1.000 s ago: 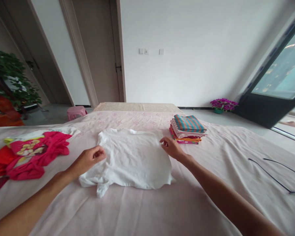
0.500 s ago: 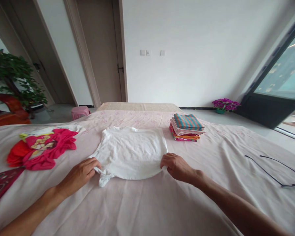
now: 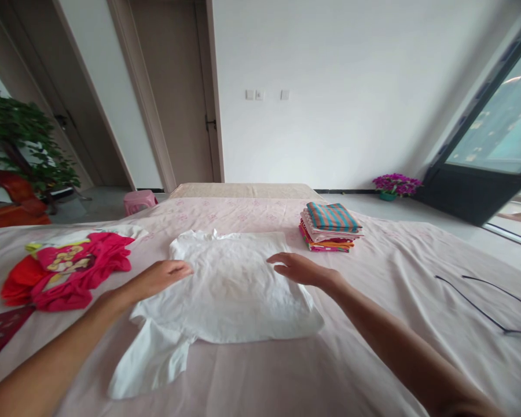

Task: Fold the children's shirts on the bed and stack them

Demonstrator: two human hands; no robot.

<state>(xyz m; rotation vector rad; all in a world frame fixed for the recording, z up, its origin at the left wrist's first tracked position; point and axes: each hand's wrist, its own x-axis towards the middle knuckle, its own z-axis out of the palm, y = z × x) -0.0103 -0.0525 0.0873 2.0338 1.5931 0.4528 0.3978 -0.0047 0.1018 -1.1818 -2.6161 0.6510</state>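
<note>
A white shirt (image 3: 238, 301) lies spread on the pink-white sheet in front of me, with one sleeve stretching toward the lower left. My left hand (image 3: 169, 275) is over the shirt's left edge, its fingers extended and holding nothing. Over the right part of the shirt is my right hand (image 3: 299, 267), thumb and fingers apart, with no cloth between them. Whether the fingertips touch the fabric I cannot tell. The shirt's lower edge curves toward me, and its surface shows small wrinkles.
A heap of pink and red clothes (image 3: 69, 266) lies at the left, above a dark red flat object (image 3: 4, 333). A folded cloth stack (image 3: 330, 226) stands right of the shirt. Eyeglasses (image 3: 481, 307) rest at the far right. Beyond the sheet are a pink stool (image 3: 139, 201) and purple flowers (image 3: 397, 183).
Both hands have let go of the shirt's near edge and moved up and inward over it. The shirt now extends nearer to me, its left sleeve laid out.
</note>
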